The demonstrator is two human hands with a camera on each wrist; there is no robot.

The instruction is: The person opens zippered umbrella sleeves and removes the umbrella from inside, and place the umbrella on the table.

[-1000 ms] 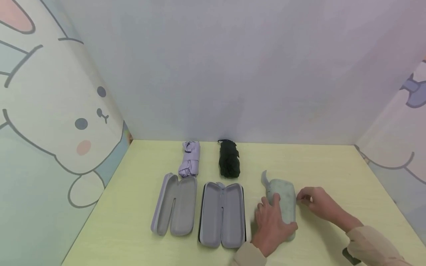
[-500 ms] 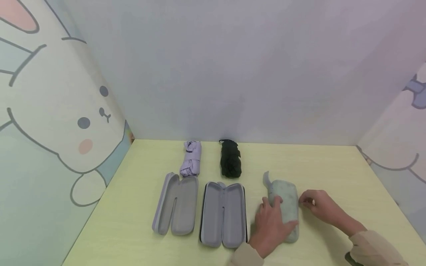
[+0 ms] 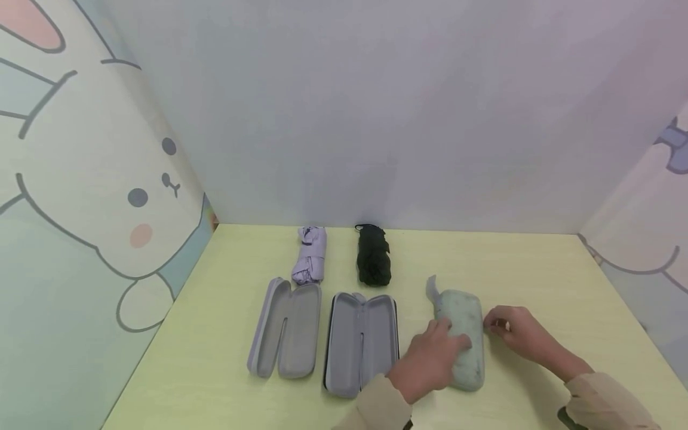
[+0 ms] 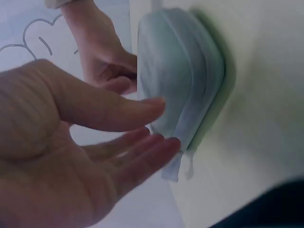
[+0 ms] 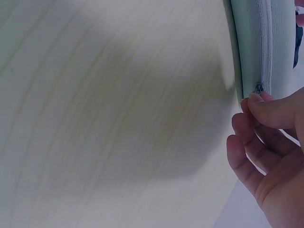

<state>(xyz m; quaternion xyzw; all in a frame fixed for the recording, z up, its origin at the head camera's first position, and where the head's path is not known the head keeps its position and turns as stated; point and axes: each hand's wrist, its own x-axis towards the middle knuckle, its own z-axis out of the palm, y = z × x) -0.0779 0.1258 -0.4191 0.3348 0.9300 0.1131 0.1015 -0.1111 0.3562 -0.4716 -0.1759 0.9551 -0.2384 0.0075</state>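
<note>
A pale green zippered case point(image 3: 466, 343) lies closed on the right half of the table, a strap loop point(image 3: 432, 289) at its far left corner. My right hand point(image 3: 518, 331) is at its right side. In the right wrist view its thumb and index finger pinch the zipper pull point(image 5: 259, 89); the fingertips partly hide it. My left hand point(image 3: 430, 358) is over the case's left edge in the head view. The left wrist view shows its thumb and fingers apart and loosely bent, with nothing between them; whether the fingertips touch the case I cannot tell.
Two opened grey-lined cases, one lilac-edged point(image 3: 285, 334) and one dark-edged point(image 3: 344, 346), lie left of the green case. Behind them are a folded lilac umbrella point(image 3: 310, 255) and a folded black umbrella point(image 3: 373, 257). A pale wall point(image 3: 398, 119) closes off the table's back.
My left hand has drawn back leftward off the green case's top, its thumb no longer spread across it. The right hand stays at the case's right side.
</note>
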